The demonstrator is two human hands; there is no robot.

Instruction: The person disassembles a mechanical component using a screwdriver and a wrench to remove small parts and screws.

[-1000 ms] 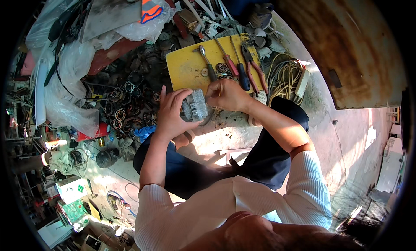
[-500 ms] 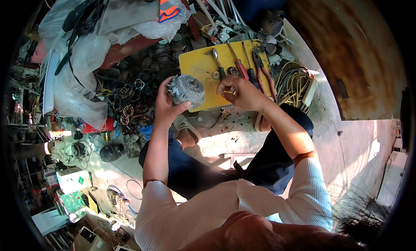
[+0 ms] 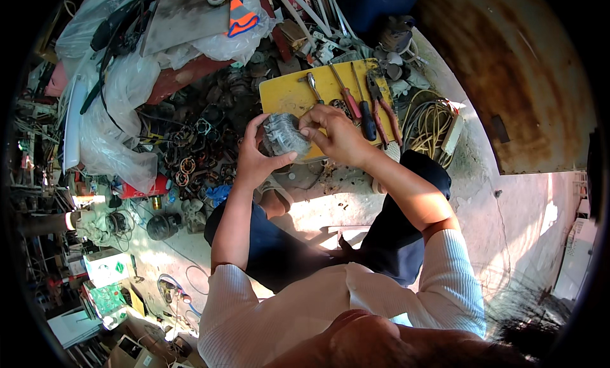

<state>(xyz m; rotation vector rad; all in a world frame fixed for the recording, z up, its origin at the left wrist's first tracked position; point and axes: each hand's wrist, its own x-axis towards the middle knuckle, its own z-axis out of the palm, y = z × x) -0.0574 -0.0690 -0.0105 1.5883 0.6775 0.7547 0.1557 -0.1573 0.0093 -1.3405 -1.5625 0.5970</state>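
Note:
My left hand point(image 3: 257, 158) is wrapped round a grey, round, ribbed metal motor housing point(image 3: 284, 136), held up over the near left part of a yellow board point(image 3: 279, 96). The thumb lies along its near side, the fingers along its far left. At the housing's right face, my right hand point(image 3: 333, 134) has its thumb and forefinger pinched together; whatever sits between the fingertips is too small to make out. Beyond the right hand lie a ratchet wrench point(image 3: 312, 86), a red-handled screwdriver point(image 3: 349, 100), a dark-handled screwdriver point(image 3: 366, 117) and red-handled pliers point(image 3: 384, 109).
Dark metal parts and copper-coloured rings point(image 3: 184, 168) are heaped left of the board. Coiled yellowish cable point(image 3: 429, 123) lies at its right. A rusty panel point(image 3: 515, 69) stands far right, and clear plastic sheeting point(image 3: 127, 126) hangs over the left pile.
My right hand has moved left from above the board to the housing and now touches its right face. The housing has turned and shifted slightly right in my left hand.

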